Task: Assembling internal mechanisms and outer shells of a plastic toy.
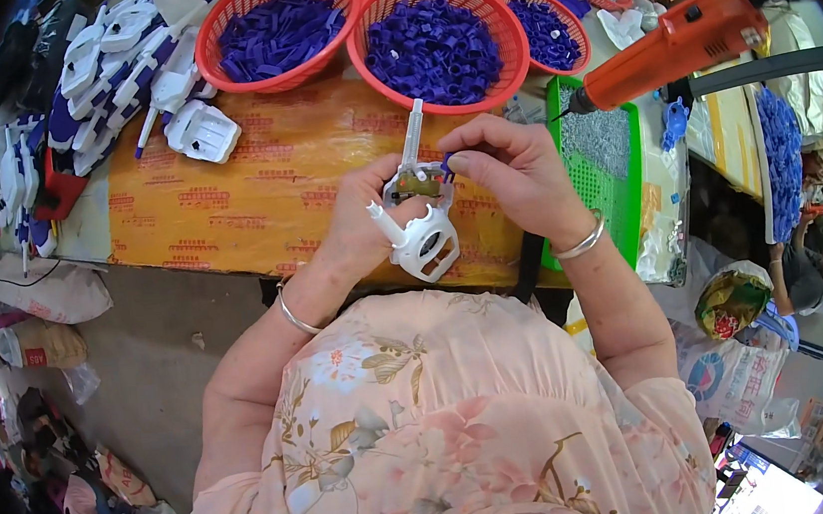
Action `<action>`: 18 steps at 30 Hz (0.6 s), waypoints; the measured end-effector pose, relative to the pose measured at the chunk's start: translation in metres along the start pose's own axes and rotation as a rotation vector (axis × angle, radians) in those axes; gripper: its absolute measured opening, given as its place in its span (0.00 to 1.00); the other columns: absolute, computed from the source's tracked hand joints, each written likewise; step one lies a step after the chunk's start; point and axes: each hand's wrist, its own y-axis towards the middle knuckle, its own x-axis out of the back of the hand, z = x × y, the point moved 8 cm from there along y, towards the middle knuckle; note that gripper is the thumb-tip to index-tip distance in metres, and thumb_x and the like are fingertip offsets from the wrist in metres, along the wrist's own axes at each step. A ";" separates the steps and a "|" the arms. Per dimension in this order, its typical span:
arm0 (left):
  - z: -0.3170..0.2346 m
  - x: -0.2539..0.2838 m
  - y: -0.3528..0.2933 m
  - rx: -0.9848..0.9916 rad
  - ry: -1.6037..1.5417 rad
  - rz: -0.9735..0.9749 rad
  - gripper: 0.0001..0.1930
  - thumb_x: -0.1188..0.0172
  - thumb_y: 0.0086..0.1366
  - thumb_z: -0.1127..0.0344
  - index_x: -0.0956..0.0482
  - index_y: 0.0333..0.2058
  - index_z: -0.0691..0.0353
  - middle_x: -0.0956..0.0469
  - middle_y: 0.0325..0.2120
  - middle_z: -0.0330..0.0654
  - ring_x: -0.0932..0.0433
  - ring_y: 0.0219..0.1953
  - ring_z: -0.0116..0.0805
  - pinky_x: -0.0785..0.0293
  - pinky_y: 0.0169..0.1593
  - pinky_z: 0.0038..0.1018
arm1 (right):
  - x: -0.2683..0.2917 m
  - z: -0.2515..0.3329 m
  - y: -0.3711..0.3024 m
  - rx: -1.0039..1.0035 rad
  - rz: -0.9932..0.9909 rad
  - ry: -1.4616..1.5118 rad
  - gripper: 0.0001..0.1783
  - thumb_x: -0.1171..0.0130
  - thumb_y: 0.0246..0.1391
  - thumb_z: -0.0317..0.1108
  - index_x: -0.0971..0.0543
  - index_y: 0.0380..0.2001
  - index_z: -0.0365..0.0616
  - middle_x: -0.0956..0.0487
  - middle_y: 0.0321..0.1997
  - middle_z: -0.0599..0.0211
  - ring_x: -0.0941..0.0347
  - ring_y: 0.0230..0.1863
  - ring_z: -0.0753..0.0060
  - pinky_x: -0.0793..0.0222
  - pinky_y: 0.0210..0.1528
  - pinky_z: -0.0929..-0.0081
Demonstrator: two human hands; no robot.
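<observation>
Over the front of the table, my left hand (358,220) is closed around a white plastic toy housing (423,249). The housing has a ring-shaped front, a side prong and a long narrow stem pointing away from me. A greenish-brown part shows inside its open middle. At the housing's right side, my right hand (515,174) pinches a small purple plastic piece (447,165) between thumb and forefinger, right against the housing. My fingertips hide part of that piece.
Red baskets of purple parts (210,59) line the far side. At the right, an orange electric screwdriver (675,44) hangs above a green tray (638,188) of small metal pieces. White-and-purple toy assemblies (102,84) pile up at the left, near a loose white shell (204,131).
</observation>
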 end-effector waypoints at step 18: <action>0.000 -0.003 0.002 0.010 0.022 0.040 0.16 0.40 0.51 0.77 0.24 0.41 0.68 0.20 0.32 0.40 0.23 0.32 0.23 0.26 0.38 0.21 | -0.004 -0.007 0.002 0.017 -0.001 -0.038 0.05 0.44 0.51 0.25 0.23 0.33 0.35 0.24 0.27 0.74 0.32 0.29 0.87 0.34 0.31 0.85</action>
